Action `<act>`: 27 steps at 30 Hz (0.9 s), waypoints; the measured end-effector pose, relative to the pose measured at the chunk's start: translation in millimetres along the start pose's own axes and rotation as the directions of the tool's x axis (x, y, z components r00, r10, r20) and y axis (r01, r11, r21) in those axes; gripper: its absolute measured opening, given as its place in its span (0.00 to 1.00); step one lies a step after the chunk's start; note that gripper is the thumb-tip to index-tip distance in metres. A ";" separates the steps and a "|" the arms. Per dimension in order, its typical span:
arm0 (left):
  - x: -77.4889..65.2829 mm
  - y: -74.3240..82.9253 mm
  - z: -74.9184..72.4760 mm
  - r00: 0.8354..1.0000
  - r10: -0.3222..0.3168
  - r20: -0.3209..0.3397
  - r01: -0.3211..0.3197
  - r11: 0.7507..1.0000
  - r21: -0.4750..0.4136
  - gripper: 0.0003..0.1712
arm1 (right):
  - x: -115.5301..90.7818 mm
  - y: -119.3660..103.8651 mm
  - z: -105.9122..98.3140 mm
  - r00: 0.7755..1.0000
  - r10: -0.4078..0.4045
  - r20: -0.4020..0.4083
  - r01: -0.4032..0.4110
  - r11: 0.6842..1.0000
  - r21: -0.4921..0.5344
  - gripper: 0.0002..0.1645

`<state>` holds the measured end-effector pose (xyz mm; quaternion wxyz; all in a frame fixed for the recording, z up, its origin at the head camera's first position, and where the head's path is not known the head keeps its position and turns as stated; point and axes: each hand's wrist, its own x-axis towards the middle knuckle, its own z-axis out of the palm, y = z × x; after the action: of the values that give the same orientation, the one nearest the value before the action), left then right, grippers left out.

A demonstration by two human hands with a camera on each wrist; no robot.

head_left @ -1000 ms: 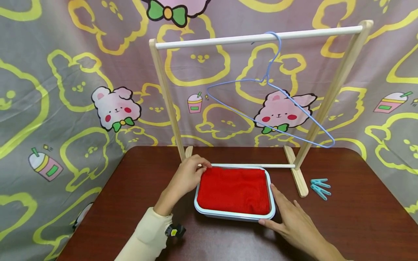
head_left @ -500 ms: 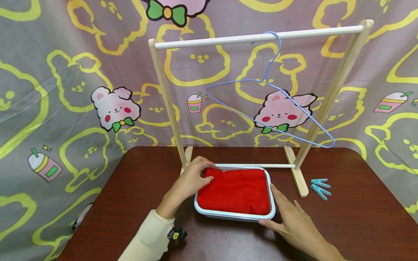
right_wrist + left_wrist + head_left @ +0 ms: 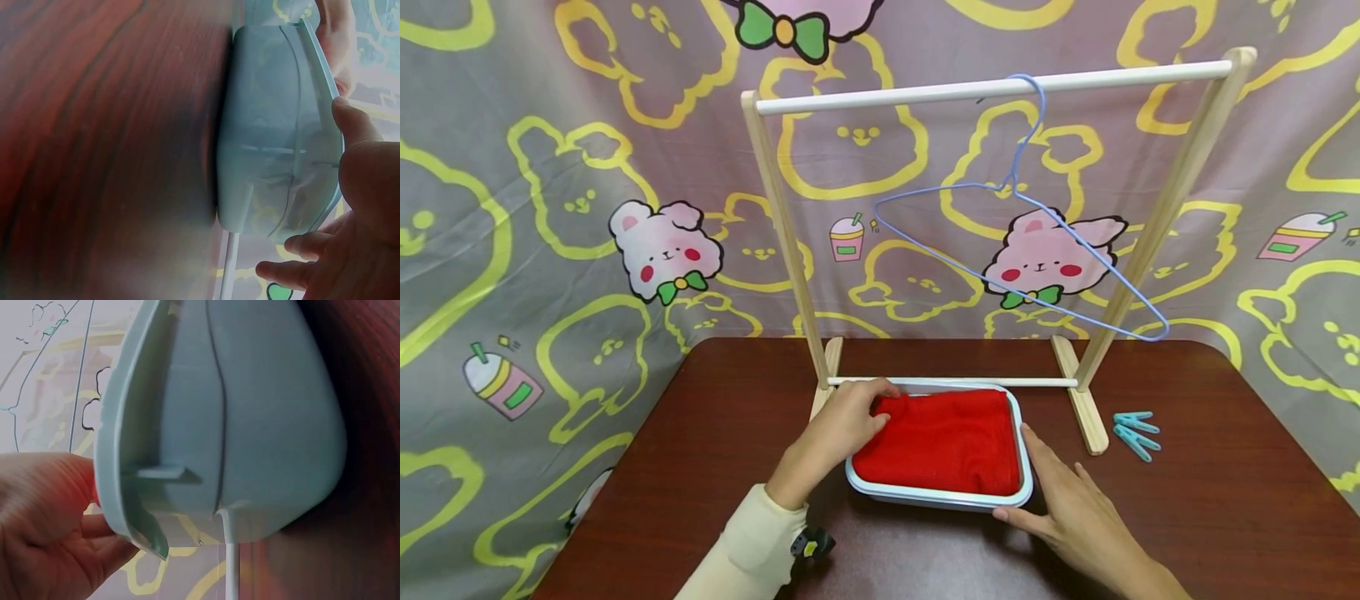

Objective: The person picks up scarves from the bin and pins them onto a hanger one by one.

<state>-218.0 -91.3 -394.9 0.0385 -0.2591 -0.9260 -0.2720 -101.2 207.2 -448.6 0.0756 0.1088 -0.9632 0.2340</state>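
Observation:
A folded red cloth (image 3: 943,442) fills a pale blue-grey plastic basin (image 3: 940,498). My left hand (image 3: 842,421) bends over the far left corner, its fingers and thumb pinching the cloth's edge there. From the left wrist view, this hand (image 3: 56,525) is partly hidden behind the basin wall (image 3: 269,419), with a sliver of red at the rim. At the right end, my right hand (image 3: 1075,508) touches the basin, thumb at the near corner and fingers along the right side. The right wrist view shows its thumb (image 3: 353,119) on the rim and other fingers stretched out, spread.
Behind the basin stands a wooden rack (image 3: 1000,86) with white bars. A blue wire hanger (image 3: 1018,187) hangs from its top bar. Two light blue clothespins (image 3: 1135,433) lie right of the rack's foot on the dark wooden table (image 3: 722,450). A patterned curtain (image 3: 692,150) closes the back.
My left hand has shifted from the far left rim inward onto the cloth, its thumb now over it. The cloth's far edge has drawn slightly away from the rim. My right hand stays put.

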 end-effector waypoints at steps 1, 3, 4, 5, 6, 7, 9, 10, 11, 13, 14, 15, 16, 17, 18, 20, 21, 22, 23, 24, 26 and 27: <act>-0.1 -0.1 0.3 1.000 0.005 -0.008 -0.005 1.000 0.004 0.15 | 0.0 -0.6 -0.1 1.000 0.002 0.000 -0.002 1.000 0.002 0.69; 0.0 0.2 0.2 0.999 0.019 -0.029 -0.018 1.000 0.009 0.15 | 0.2 -1.3 0.2 1.000 0.009 0.003 -0.009 1.000 0.003 0.70; 0.0 0.6 0.0 0.999 0.026 -0.040 -0.025 1.000 0.006 0.14 | 0.3 -1.5 0.4 1.000 0.011 0.004 -0.011 1.000 0.003 0.70; 0.1 0.9 -0.5 0.998 0.030 -0.048 -0.030 1.000 0.002 0.14 | 0.7 -1.6 1.0 1.000 0.014 0.006 -0.014 1.000 0.001 0.71; -0.1 1.6 -1.2 0.998 0.030 -0.056 -0.030 1.000 -0.004 0.14 | 0.8 -1.8 1.3 1.000 0.016 0.006 -0.016 1.000 0.001 0.71; -0.2 2.1 -1.9 0.998 0.027 -0.063 -0.028 0.999 -0.019 0.15 | 1.0 -1.9 1.5 1.000 0.016 0.003 -0.016 1.000 0.003 0.72; -0.7 2.8 -2.9 0.997 0.018 -0.075 -0.021 0.999 -0.044 0.15 | 1.5 -2.3 2.0 1.000 0.012 -0.003 -0.012 1.000 0.005 0.72; -1.0 3.1 -3.4 0.997 0.011 -0.081 -0.015 0.998 -0.060 0.15 | 1.8 -2.5 2.1 1.000 0.010 -0.006 -0.010 1.000 0.006 0.73; -1.1 3.1 -3.8 0.996 0.004 -0.086 -0.011 0.997 -0.077 0.15 | 2.1 -2.7 2.3 1.000 0.008 -0.009 -0.008 1.000 0.009 0.73; -1.1 2.8 -4.3 0.995 -0.005 -0.097 -0.006 0.994 -0.112 0.15 | 2.3 -3.2 2.2 1.000 0.009 -0.014 -0.009 1.000 0.014 0.73; -0.7 2.5 -4.4 0.994 -0.004 -0.105 -0.010 0.992 -0.128 0.15 | 2.7 -3.1 2.6 1.000 0.010 -0.013 -0.010 1.000 0.013 0.73; -0.3 2.2 -4.6 0.993 -0.001 -0.114 -0.016 0.989 -0.146 0.15 | 2.8 -3.2 2.7 1.000 0.015 -0.010 -0.015 1.000 0.014 0.73; 0.1 1.9 -4.9 0.992 0.002 -0.124 -0.022 0.986 -0.165 0.14 | 2.8 -3.3 2.7 1.000 0.018 -0.009 -0.017 1.000 0.017 0.73; 0.5 1.8 -5.4 0.991 0.004 -0.133 -0.029 0.982 -0.186 0.14 | 2.7 -3.4 2.7 1.000 0.021 -0.006 -0.021 1.000 0.018 0.73; 0.9 1.6 -5.9 0.990 0.007 -0.143 -0.037 0.978 -0.206 0.14 | 2.5 -3.5 2.7 1.000 0.025 -0.004 -0.024 1.000 0.019 0.73; 1.7 1.6 -7.1 0.986 0.013 -0.165 -0.052 0.970 -0.238 0.13 | 2.5 -3.7 2.7 1.000 0.028 -0.001 -0.028 0.999 0.022 0.73; 1.9 1.9 -8.1 0.985 0.010 -0.172 -0.055 0.964 -0.259 0.13 | 2.1 -3.9 2.4 1.000 0.030 0.000 -0.030 0.999 0.025 0.72; 2.1 2.3 -9.2 0.984 0.007 -0.176 -0.057 0.958 -0.281 0.13 | 2.1 -3.9 2.3 1.000 0.030 0.001 -0.030 0.999 0.027 0.72; 2.2 2.9 -10.5 0.984 0.001 -0.179 -0.057 0.950 -0.306 0.13 | 2.1 -4.0 2.3 1.000 0.030 0.002 -0.030 0.999 0.027 0.72; 2.3 3.3 -11.8 0.984 -0.006 -0.181 -0.055 0.942 -0.332 0.13 | 2.2 -3.9 2.3 1.000 0.029 0.003 -0.029 0.999 0.029 0.72; 1.9 4.9 -15.1 0.984 -0.024 -0.175 -0.047 0.919 -0.391 0.13 | 2.3 -3.6 2.4 1.000 0.025 0.005 -0.025 0.999 0.029 0.72; 1.6 5.8 -16.9 0.984 -0.031 -0.173 -0.044 0.910 -0.413 0.13 | 2.4 -3.4 2.4 1.000 0.022 0.005 -0.022 0.999 0.029 0.72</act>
<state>-217.6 -95.2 -377.4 0.0651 -0.2394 -0.8391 -0.4840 -102.9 202.6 -448.8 0.0690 0.0996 -0.9610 0.2487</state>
